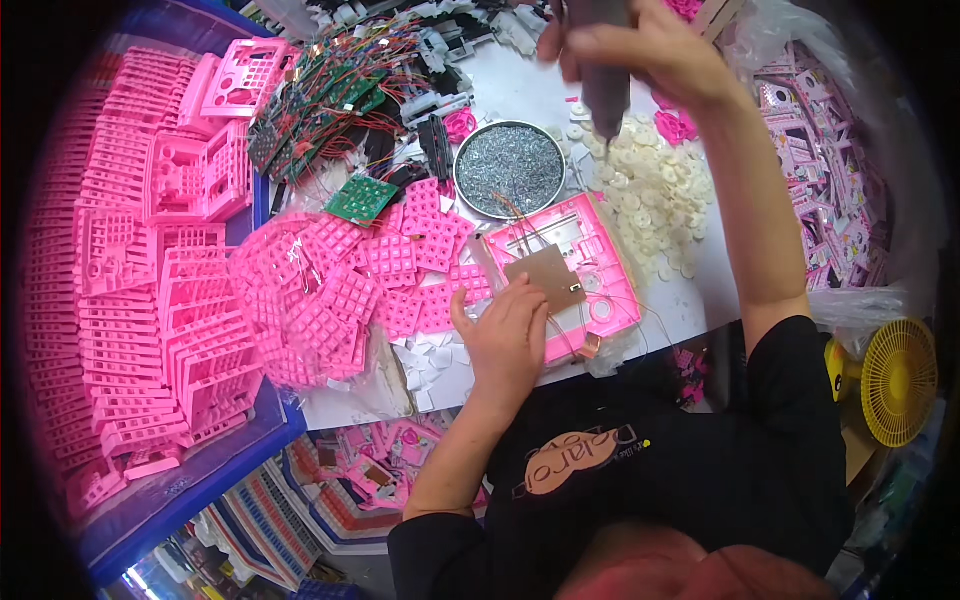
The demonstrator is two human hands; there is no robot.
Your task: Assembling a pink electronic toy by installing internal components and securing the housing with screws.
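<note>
The brown board (pixel 553 272), flat, thin and roughly square, lay slightly askew over the pink casing (pixel 607 246), covering part of its middle, with a small pale part near the board's four o'clock edge. The casing, a shallow rectangular shell, lay open side up on the worktop, tilted a little anticlockwise; thin wires looped out toward twelve and four o'clock. Beyond it at one o'clock, the dark handheld driver (pixel 604 95) hung nearly upright, its narrow tip down.
</note>
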